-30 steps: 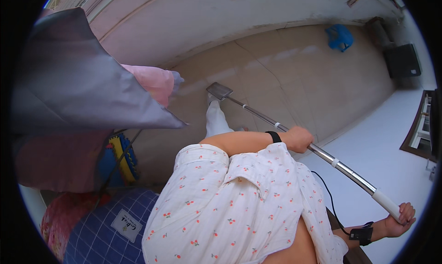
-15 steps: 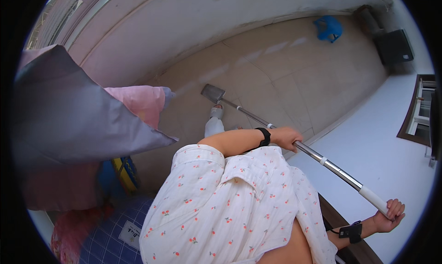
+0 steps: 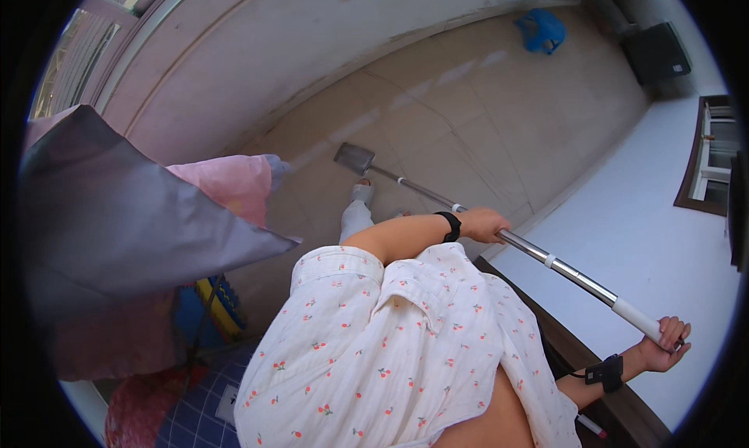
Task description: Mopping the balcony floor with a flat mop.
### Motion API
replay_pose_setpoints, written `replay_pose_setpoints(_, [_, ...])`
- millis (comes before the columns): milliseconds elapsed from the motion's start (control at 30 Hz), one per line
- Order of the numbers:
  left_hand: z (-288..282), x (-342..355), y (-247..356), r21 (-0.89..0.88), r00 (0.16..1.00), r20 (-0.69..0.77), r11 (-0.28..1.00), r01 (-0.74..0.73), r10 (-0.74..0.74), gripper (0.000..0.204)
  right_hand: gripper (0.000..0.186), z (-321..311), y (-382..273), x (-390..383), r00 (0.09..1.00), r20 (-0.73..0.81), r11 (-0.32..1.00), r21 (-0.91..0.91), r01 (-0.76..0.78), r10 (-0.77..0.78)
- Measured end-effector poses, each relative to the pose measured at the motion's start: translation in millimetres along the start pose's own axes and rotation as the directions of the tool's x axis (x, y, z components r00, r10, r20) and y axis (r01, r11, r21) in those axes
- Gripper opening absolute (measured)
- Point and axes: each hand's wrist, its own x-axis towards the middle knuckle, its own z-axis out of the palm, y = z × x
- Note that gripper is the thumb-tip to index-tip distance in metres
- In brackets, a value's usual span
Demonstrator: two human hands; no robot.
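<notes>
I hold a long metal pole with a white grip at its near end and a flat grey mop head resting on the beige tiled floor. My left hand, with a black band on the wrist, is closed around the middle of the pole. My right hand, with a dark strap on the wrist, grips the white end at the lower right. My white shirt with small red prints fills the lower middle. One foot in a light sock shows just behind the mop head.
Grey and pink cloths hang at the left, with yellow and blue items below them. A blue stool and a dark box stand at the far end. A white wall runs along the right, and a window frame is set in it.
The view has drifted: the pole, both hands and the mop head sit slightly higher and further left in the picture. Both grips are unchanged.
</notes>
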Motion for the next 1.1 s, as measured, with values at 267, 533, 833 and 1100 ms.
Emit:
replay_pose_setpoints(267, [0.6,8.5,4.0,0.058,0.997,0.068,0.998,0.033,-0.037,0.020,0.022,5.8,-3.1,-5.4,0.983,-0.060,0.983,-0.068,0.168,-0.172])
replay_pose_setpoints(533, [-0.6,27.0,29.3,0.149,0.975,0.183,0.984,0.096,-0.123,0.021,0.028,-16.3,-4.5,-10.5,0.969,-0.025,0.969,-0.047,0.243,-0.245])
replay_pose_setpoints(833, [-1.7,33.5,27.0,0.211,0.970,0.214,0.975,0.069,-0.115,0.020,0.034,-22.6,2.4,-14.4,0.939,-0.143,0.948,0.012,0.319,-0.314])
replay_pose_setpoints(1100, [-12.2,43.8,47.2,0.356,0.973,0.195,0.933,0.050,-0.127,0.023,0.034,-48.1,-10.6,-35.7,0.936,-0.106,0.942,-0.019,0.336,-0.336])
